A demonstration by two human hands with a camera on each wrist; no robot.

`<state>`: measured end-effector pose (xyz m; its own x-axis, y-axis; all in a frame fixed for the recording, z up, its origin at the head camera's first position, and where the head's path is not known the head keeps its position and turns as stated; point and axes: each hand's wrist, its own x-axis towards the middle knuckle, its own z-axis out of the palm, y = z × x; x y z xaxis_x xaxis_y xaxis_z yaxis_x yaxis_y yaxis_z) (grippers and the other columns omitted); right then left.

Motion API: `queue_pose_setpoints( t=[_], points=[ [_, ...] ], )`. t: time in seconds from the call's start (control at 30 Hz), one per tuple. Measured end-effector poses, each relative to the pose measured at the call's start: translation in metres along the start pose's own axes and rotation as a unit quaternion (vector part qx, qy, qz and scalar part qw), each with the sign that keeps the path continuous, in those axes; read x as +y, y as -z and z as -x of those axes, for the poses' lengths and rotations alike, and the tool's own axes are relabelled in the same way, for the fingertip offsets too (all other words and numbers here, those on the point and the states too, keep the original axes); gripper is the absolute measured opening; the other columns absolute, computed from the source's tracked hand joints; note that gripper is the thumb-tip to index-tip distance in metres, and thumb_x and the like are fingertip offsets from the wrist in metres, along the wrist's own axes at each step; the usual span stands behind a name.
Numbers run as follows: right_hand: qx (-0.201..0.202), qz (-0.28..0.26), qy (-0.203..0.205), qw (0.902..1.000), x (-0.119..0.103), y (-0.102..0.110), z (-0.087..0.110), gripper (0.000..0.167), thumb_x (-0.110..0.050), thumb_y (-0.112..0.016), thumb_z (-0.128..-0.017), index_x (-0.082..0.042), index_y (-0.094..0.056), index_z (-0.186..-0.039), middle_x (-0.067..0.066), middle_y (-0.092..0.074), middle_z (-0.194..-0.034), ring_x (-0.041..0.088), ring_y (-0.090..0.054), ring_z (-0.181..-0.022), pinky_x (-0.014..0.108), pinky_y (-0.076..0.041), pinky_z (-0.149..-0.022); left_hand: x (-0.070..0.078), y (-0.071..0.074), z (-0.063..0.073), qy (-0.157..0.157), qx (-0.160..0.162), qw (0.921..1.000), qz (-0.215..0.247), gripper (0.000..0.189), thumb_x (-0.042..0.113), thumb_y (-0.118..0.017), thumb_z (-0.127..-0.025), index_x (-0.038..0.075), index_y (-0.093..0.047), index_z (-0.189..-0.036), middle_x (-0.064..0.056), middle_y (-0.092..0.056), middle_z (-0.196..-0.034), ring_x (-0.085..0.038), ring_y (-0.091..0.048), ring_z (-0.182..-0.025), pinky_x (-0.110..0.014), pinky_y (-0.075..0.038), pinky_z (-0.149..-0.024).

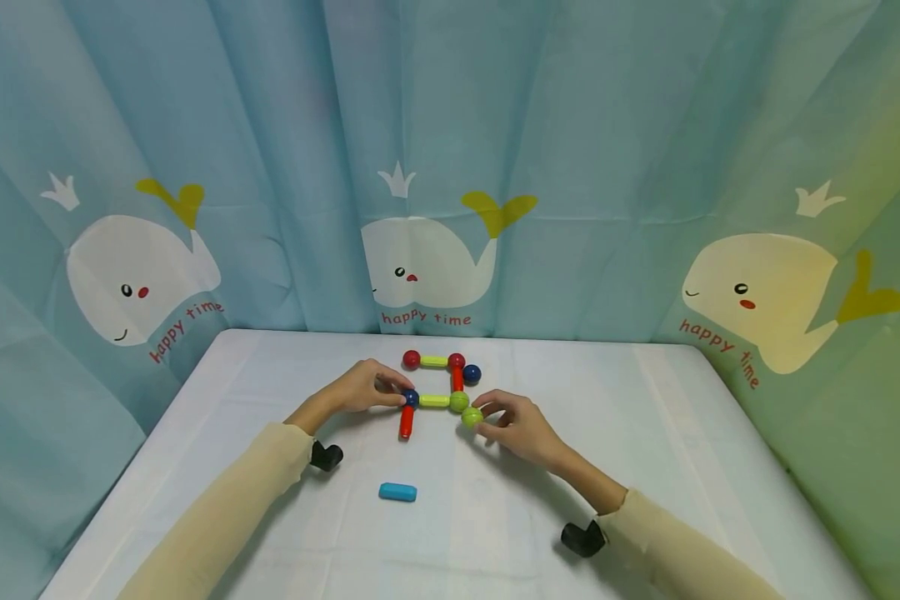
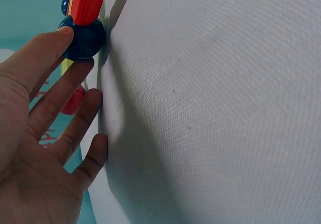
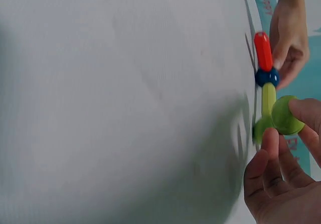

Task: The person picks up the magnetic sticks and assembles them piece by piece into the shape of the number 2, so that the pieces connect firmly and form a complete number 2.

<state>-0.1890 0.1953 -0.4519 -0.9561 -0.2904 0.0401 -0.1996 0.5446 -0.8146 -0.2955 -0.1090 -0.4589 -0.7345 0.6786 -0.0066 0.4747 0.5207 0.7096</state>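
Note:
On the white table lies a shape of linked toy rods and balls. My left hand (image 1: pixel 363 388) pinches its dark blue ball (image 2: pixel 85 40) between thumb and forefinger. A red rod (image 1: pixel 407 422) points from that ball toward me, and a yellow-green rod (image 1: pixel 434 401) joins it to a green ball (image 1: pixel 459 402). My right hand (image 1: pixel 523 427) holds another green ball (image 3: pixel 287 116) with its fingertips, right beside the linked green one; whether the two touch I cannot tell. A second red rod (image 1: pixel 457 380) runs back to a red ball (image 1: pixel 456 362).
At the far end, a yellow-green rod (image 1: pixel 434 362) links to another red ball (image 1: pixel 412 359). A second dark blue ball (image 1: pixel 472 373) sits at the shape's right. Nearer me lies a loose light blue rod (image 1: pixel 397 492). A whale-print curtain (image 1: pixel 607 167) hangs behind the table (image 1: pixel 645 467).

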Motion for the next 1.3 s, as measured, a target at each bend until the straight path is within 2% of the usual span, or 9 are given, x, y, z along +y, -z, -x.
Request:
queue_pose_setpoints(
  t=[0.33, 0.67, 0.8, 0.93, 1.3],
  points=[
    [-0.025, -0.011, 0.023, 0.9994, -0.013, -0.021, 0.000, 0.030, -0.022, -0.073, -0.082, -0.020, -0.063, -0.111, 0.004, -0.068, -0.104, 0.018, -0.061, -0.072, 0.024, -0.049, -0.058, -0.001, -0.001, -0.002, 0.008, 0.000, 1.0000, -0.001, 0.025, 0.028, -0.073, -0.082, 0.027, -0.071, -0.107, 0.009, -0.071, -0.102, -0.009, -0.063, -0.084, -0.026, -0.051, -0.079],
    [-0.043, -0.036, 0.052, 0.9971, -0.044, -0.035, 0.006, 0.031, -0.008, -0.069, -0.084, -0.003, -0.062, -0.113, 0.018, -0.067, -0.105, 0.029, -0.062, -0.076, 0.022, -0.048, -0.060, 0.001, 0.001, -0.002, 0.014, -0.004, 0.9999, 0.002, 0.024, 0.027, -0.073, -0.083, 0.027, -0.072, -0.106, 0.009, -0.071, -0.101, -0.008, -0.062, -0.083, -0.026, -0.050, -0.079],
    [-0.032, -0.014, 0.059, 0.9977, -0.036, -0.049, 0.000, 0.028, -0.014, -0.071, -0.083, -0.010, -0.064, -0.109, 0.010, -0.069, -0.102, 0.022, -0.062, -0.081, 0.022, -0.048, -0.067, 0.000, 0.001, -0.002, 0.011, -0.003, 0.9999, 0.002, 0.024, 0.027, -0.073, -0.082, 0.026, -0.072, -0.106, 0.007, -0.072, -0.102, -0.009, -0.062, -0.083, -0.028, -0.050, -0.079],
    [-0.029, -0.003, 0.062, 0.9976, -0.028, -0.062, -0.005, 0.026, -0.022, -0.074, -0.082, -0.017, -0.065, -0.106, 0.002, -0.070, -0.097, 0.017, -0.060, -0.078, 0.021, -0.048, -0.067, 0.000, 0.002, -0.002, 0.006, -0.002, 1.0000, 0.003, 0.024, 0.026, -0.073, -0.082, 0.025, -0.072, -0.106, 0.006, -0.072, -0.102, -0.009, -0.062, -0.083, -0.029, -0.050, -0.078],
    [-0.034, 0.005, 0.055, 0.9979, -0.034, -0.076, -0.005, 0.025, -0.025, -0.074, -0.082, -0.019, -0.066, -0.105, -0.001, -0.071, -0.094, 0.016, -0.056, -0.074, 0.020, -0.045, -0.063, 0.000, 0.002, -0.001, -0.003, -0.001, 1.0000, 0.009, 0.024, 0.026, -0.073, -0.083, 0.023, -0.072, -0.106, 0.005, -0.072, -0.103, -0.010, -0.063, -0.083, -0.028, -0.051, -0.078]
  ],
)
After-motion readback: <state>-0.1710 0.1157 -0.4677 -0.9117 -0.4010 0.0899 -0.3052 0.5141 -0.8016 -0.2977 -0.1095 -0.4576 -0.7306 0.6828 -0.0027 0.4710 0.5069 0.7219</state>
